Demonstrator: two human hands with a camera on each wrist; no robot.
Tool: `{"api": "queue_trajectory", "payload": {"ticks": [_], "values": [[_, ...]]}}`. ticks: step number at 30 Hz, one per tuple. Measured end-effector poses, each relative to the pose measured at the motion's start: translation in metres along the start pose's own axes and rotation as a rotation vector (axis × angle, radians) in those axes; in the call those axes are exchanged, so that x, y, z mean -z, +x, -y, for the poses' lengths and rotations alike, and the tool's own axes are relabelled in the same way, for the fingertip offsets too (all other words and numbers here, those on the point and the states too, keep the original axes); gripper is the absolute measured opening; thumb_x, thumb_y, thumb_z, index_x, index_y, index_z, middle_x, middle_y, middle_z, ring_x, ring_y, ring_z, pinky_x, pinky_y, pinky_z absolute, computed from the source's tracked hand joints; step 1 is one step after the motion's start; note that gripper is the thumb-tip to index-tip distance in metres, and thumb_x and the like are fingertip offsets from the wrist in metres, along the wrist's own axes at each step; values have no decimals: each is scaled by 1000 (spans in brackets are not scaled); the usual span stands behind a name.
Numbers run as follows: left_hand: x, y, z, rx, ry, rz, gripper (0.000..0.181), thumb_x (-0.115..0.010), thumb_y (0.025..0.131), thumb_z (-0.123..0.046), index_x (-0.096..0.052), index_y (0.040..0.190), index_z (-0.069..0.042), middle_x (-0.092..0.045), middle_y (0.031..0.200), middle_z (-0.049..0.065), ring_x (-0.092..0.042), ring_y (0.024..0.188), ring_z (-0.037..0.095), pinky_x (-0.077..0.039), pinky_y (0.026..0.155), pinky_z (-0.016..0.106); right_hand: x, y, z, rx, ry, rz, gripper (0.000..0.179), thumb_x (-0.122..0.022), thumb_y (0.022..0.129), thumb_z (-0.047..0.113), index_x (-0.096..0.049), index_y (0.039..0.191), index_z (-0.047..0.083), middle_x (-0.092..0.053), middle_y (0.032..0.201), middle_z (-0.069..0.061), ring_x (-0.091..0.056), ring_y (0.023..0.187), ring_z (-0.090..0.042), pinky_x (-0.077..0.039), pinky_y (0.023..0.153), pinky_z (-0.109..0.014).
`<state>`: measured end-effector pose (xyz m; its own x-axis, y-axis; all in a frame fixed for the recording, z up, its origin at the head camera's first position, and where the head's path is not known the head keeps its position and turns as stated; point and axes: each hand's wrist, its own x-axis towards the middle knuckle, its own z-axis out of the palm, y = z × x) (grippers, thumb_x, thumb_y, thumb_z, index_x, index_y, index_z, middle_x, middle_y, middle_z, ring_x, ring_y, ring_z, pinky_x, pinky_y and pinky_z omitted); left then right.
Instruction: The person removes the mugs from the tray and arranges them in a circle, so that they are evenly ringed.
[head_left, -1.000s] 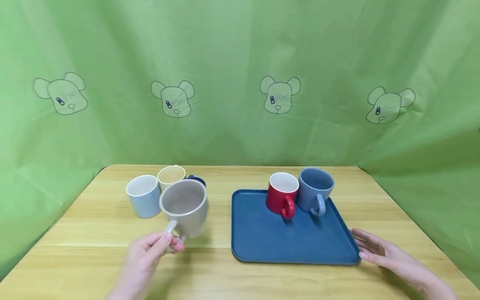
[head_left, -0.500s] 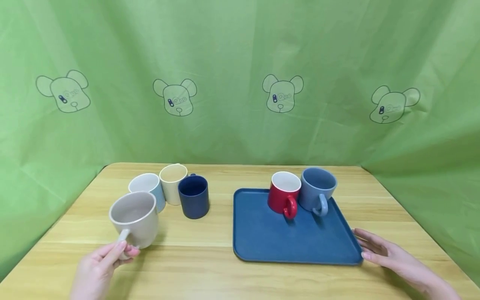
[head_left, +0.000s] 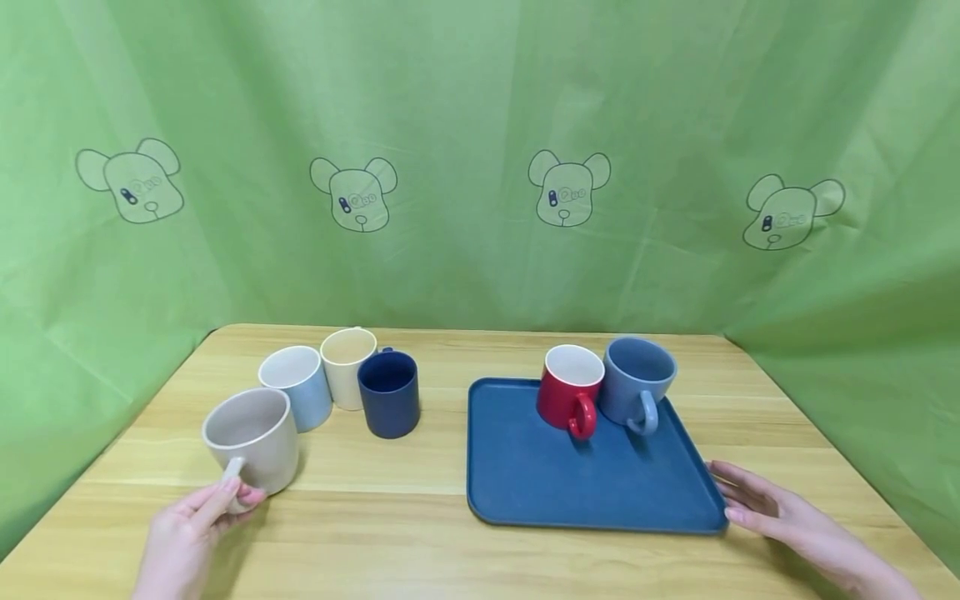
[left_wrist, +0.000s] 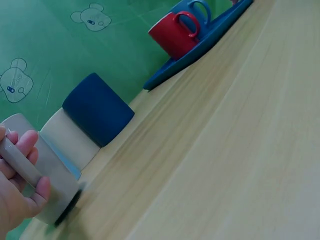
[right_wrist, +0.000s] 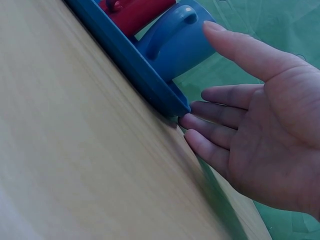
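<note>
My left hand (head_left: 183, 529) pinches the handle of a light grey mug (head_left: 270, 454) at the left of the table, its base at or just above the wood; I cannot tell which. Behind it stand a light blue mug (head_left: 309, 400), a cream mug (head_left: 343, 379) and a dark blue mug (head_left: 390, 404). At the right, the fingers of my right hand (head_left: 787, 517) touch the right edge of a dark blue tray (head_left: 555, 492), fairly straight and gripping nothing. Toward the tray's back are a red mug (head_left: 558, 404) and a grey-blue mug (head_left: 626, 392), handles facing me.
A wooden table (head_left: 390, 542) carries everything. Behind and on both sides hangs a green curtain (head_left: 465, 275) with bear-head outlines. Bare wood lies between the dark blue mug and the tray.
My left hand has carried the grey mug left and down, away from in front of the dark blue mug, which now shows fully. The right hand has stayed at the tray's edge.
</note>
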<state>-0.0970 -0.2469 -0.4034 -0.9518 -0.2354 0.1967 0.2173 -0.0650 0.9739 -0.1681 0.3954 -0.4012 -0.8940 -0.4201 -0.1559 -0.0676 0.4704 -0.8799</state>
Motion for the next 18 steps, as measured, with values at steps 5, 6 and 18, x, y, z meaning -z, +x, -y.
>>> {"api": "queue_trajectory", "payload": {"ticks": [5, 6, 18], "values": [[-1, 1, 3, -7, 9, -5, 21, -52, 95, -7, -66, 92, 9, -70, 83, 5, -67, 79, 14, -52, 71, 25, 0, 0, 0, 1, 10, 1, 59, -40, 99, 11, -7, 145, -7, -35, 125, 38, -34, 112, 18, -38, 85, -13], [-2, 1, 4, -7, 19, -6, 21, -52, 95, -7, -66, 91, 9, -70, 83, 5, -67, 78, 13, -52, 71, 24, -1, 0, -1, 4, 10, 1, 59, -40, 99, 11, -7, 145, -7, -35, 125, 38, -35, 112, 18, -38, 85, -13], [-9, 5, 9, 0, -35, -4, 19, -51, 94, -6, -68, 91, 4, -70, 85, 6, -66, 81, 12, -52, 74, 25, -2, 1, -3, 30, 7, -16, 57, -40, 99, 9, -10, 144, -8, -37, 126, 36, -38, 113, 15, -37, 86, -12]]}}
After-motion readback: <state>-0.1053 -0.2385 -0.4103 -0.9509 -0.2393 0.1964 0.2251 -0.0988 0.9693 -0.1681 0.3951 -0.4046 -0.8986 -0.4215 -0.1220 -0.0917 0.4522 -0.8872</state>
